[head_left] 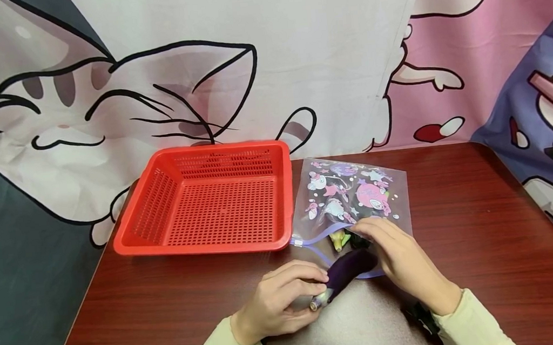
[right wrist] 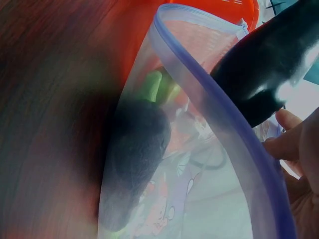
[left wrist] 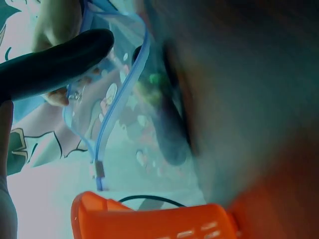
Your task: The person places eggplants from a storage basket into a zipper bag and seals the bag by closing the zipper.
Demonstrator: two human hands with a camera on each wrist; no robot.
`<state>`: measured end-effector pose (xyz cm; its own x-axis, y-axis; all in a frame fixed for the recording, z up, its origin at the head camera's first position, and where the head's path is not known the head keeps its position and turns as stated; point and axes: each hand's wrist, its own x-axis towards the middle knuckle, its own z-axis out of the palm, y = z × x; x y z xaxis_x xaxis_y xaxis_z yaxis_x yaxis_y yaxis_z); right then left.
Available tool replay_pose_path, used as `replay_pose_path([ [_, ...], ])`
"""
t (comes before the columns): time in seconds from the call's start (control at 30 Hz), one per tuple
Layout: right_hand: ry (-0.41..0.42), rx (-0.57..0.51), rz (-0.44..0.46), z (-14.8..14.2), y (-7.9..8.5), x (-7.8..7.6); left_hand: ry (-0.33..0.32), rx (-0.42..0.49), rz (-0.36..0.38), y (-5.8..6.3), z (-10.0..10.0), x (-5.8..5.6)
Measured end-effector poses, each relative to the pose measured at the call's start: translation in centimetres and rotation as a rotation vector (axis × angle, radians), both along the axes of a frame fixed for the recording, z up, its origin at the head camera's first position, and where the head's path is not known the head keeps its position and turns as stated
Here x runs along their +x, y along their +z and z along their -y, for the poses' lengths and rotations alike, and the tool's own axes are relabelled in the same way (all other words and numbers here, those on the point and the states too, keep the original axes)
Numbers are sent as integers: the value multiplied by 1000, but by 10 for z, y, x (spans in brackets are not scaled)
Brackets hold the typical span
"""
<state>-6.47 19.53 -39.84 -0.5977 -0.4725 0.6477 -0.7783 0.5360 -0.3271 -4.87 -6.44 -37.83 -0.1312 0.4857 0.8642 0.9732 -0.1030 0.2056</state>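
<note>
On the dark red counter (head_left: pixel 480 221), seen from the head, an eggplant (head_left: pixel 350 272) lay aslant in front of an open clear zip bag (head_left: pixel 318 201) with cartoon prints. Its stem end pointed down and left, towards the person; its rounded end pointed up and right, over the bag's mouth. The left hand (head_left: pixel 283 296) held it near the stem, fingers curled round it. The right hand (head_left: pixel 405 254) was at the upper edge of the mouth, its thumb hidden. A yellow-green stalk (head_left: pixel 338 239) showed in the opening, beside something dark mostly covered by that hand. A red basket (head_left: pixel 206 248) stood just left of the bag.

From the left wrist, the eggplant's long axis ran almost level, rising slightly to its blunt tip at the right; the left edge cut off its stem end. A large blur filled the right side.

From the right wrist, the eggplant slanted down from the upper right corner, its blunt end at the lower left by the purple-blue rim, its other end out of frame. Whether the tip was inside the mouth could not be told. The right hand, partly cut off, pinched the bag's edge. A dark vegetable (right wrist: pixel 134 144) showed hazily through the film.
</note>
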Motion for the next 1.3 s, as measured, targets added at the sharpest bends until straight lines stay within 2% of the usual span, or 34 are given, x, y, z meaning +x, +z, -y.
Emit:
replay_pose_path([
  [0.3, -7, 7, 4, 0, 0, 0, 21, -30, 22, -9, -11, 0],
  [0.73, -3, -7, 6, 0, 0, 0, 98, -105, 16, -27, -27, -2],
  [1.1, -12, -5, 8, 0, 0, 1, 201, -214, 48, -28, -34, 0],
  [1.3, -15, -4, 5, 0, 0, 2, 267, -247, 125, -26, -38, 2],
])
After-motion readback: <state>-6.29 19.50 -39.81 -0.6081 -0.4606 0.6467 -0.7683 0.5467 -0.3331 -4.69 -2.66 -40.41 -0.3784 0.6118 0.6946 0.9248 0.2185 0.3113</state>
